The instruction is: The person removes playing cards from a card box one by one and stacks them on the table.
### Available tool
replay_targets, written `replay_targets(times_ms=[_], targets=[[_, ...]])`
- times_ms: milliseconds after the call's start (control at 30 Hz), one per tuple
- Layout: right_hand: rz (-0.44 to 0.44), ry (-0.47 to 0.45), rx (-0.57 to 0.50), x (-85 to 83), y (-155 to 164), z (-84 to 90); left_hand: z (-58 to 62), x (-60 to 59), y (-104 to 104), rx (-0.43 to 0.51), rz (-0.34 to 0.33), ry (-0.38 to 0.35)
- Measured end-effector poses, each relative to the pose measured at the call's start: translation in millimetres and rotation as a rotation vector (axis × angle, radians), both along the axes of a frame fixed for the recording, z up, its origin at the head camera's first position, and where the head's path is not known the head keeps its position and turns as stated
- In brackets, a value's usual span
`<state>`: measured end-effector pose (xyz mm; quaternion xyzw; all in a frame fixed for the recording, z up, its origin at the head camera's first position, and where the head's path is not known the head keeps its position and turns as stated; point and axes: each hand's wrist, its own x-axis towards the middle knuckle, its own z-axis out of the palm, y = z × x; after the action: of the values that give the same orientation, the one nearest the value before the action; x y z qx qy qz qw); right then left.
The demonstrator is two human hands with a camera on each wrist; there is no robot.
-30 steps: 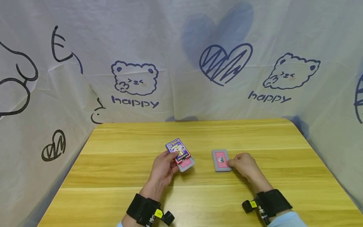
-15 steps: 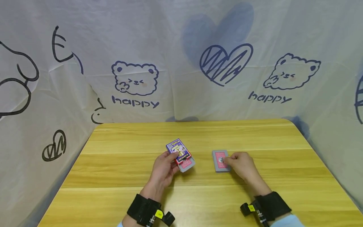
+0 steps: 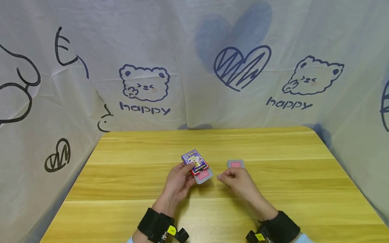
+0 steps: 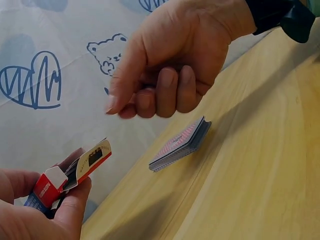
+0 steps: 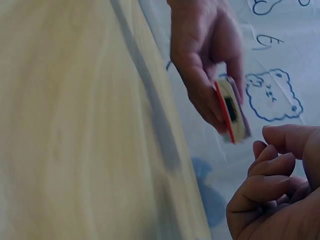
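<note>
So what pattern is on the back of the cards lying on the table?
Red lattice, grey border; head view.

Two hands are in view: one left hand [image 3: 177, 182] and one right hand [image 3: 235, 182]. One purple-and-red cardboard card box [image 3: 195, 162] sits in the left fingers, with red-backed cards showing at its open end. One grey-edged stack of red-backed playing cards [image 3: 235, 164] lies just beyond the right fingers. One yellow wooden table [image 3: 121, 189].
</note>
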<state>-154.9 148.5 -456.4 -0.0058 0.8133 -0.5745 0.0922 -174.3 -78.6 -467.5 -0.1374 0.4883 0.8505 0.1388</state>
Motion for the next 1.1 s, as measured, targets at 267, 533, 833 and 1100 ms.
replay_targets(times_ms=[267, 533, 833, 1100], targets=[[-0.039, -0.056, -0.076, 4.0, -15, -10.0, 0.3, 4.0, 6, -0.012, -0.053, 0.021], [-0.102, -0.037, -0.085, 5.9, -17, -9.8, 0.5, 7.0, 11, -0.010, -0.108, 0.033], [-0.217, -0.033, -0.236, 8.1, -20, -7.0, -0.6, 7.2, 11, -0.068, -0.112, 0.039], [-0.097, 0.014, -0.072, 11.0, -22, -7.6, -0.1, 7.2, 12, -0.057, -0.086, 0.032]])
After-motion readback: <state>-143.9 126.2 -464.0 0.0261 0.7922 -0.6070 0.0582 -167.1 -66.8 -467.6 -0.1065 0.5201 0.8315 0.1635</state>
